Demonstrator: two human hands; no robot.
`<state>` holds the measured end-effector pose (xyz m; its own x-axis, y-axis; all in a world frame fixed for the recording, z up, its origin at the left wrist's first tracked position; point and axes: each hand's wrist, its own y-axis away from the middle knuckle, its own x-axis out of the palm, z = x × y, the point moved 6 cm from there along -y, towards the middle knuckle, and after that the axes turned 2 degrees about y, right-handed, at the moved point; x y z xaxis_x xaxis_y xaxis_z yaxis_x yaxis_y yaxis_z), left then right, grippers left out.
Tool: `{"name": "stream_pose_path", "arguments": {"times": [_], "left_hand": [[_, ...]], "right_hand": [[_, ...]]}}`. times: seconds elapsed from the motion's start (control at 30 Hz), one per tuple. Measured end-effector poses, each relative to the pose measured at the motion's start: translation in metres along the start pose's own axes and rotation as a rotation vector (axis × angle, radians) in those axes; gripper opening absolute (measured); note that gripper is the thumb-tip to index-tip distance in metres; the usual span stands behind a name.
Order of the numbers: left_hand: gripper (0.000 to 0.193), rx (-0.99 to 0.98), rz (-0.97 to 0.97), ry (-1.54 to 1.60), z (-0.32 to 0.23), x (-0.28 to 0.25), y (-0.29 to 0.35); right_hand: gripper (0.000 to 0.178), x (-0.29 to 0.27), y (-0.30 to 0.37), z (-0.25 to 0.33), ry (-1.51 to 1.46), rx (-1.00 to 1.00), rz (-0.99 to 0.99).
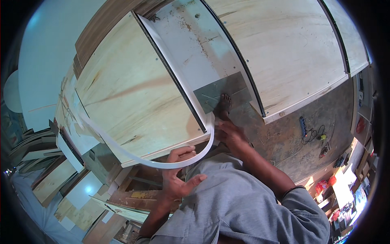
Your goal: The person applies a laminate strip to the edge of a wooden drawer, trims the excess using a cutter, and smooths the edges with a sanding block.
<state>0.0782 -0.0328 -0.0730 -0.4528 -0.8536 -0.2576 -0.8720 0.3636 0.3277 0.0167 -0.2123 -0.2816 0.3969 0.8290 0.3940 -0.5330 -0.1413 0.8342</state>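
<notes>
A long white edging strip (158, 164) bows in a wide curve in front of a pale plywood panel (134, 81). One end of it reaches the panel's near right corner. My right hand (232, 135) is closed on the strip at that corner, its fingertips partly hidden behind the strip and the panel edge. Farther along the curve, my left hand (178, 175) holds the strip across its bent fingers, with the thumb standing apart on the near side. The strip's other stretch runs left past the panel and blurs there.
A black-edged white channel (187, 53) separates the panel from a second plywood panel (284, 53). My bare foot (226, 103) stands below the gap. On the floor lie a blue power strip (303, 126) and cables. Board offcuts (57, 179) are piled at left.
</notes>
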Motion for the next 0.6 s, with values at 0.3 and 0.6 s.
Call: {"name": "stream_pose_path", "arguments": {"times": [0.3,0.6], "left_hand": [[0.048,0.029,-0.088,0.027,-0.002,0.014,0.0],[0.104,0.123,-0.055,-0.806,0.037,0.006,-0.033]], "right_hand": [[0.044,0.06,0.034,0.01,-0.344,0.269,0.282],[0.036,0.057,0.039,0.014,-0.323,0.17,0.169]]}}
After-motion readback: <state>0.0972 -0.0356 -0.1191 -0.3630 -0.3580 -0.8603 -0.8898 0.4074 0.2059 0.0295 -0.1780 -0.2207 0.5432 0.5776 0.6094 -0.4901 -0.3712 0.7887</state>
